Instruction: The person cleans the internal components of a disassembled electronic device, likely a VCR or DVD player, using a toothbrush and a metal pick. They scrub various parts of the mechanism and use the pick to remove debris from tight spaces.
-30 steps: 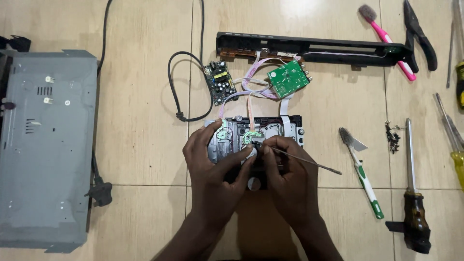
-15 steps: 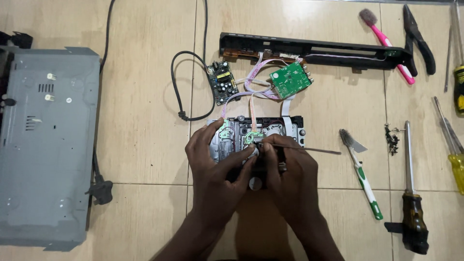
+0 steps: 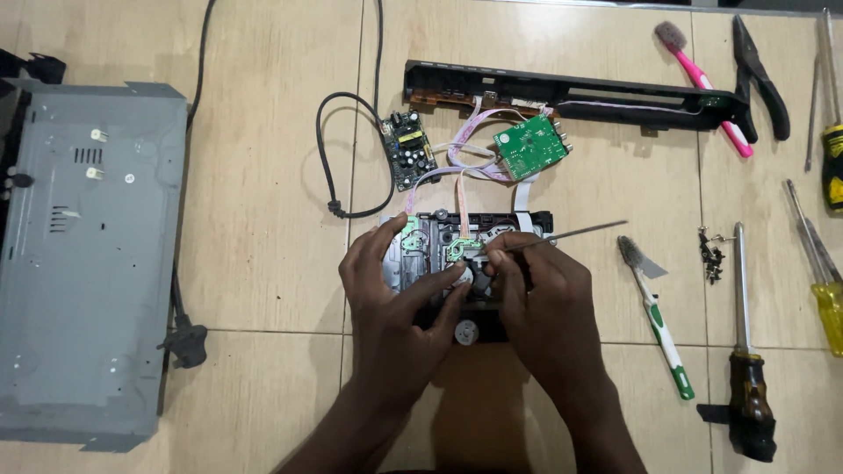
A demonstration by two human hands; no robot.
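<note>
A disc drive mechanism (image 3: 426, 246) lies on the tiled floor in the middle of the view, with flat ribbon cables running up from it. My left hand (image 3: 395, 294) grips its left side, thumb pressed on the middle of the mechanism. My right hand (image 3: 540, 294) pinches a thin metal rod (image 3: 584, 232) whose tip rests on the drive near a small green board (image 3: 457, 252). The rod's free end points right and slightly up.
A grey metal casing (image 3: 88, 254) lies at the left. Behind the drive are a power board (image 3: 406, 149), a green circuit board (image 3: 529, 147) and a black front panel (image 3: 571, 92). Toothbrushes (image 3: 654, 307), screws (image 3: 713, 250), screwdrivers (image 3: 745, 351) and pliers (image 3: 757, 70) lie at the right.
The rod's free end has swung upward, from pointing down-right to pointing slightly up-right. My right hand has shifted up over the drive. My left hand has kept its grip.
</note>
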